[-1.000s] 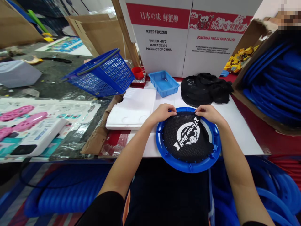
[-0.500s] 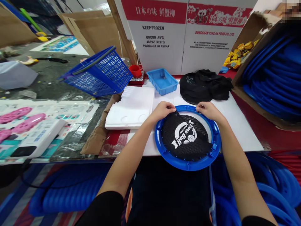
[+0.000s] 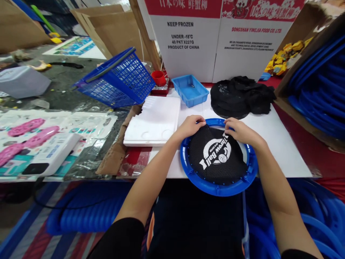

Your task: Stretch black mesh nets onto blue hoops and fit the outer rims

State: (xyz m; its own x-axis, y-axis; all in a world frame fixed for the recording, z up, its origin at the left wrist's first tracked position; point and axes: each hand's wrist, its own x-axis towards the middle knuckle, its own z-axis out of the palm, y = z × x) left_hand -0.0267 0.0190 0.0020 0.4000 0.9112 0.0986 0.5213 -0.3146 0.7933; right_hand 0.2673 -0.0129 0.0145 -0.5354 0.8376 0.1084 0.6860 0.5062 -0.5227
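Head view, black net (image 3: 215, 158) under both hands, on blue ring (image 3: 215, 187)

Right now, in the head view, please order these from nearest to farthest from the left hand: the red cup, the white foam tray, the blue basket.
From the left hand:
1. White foam tray, just left of it.
2. Red cup, behind, slightly left.
3. Blue basket, far back-left.
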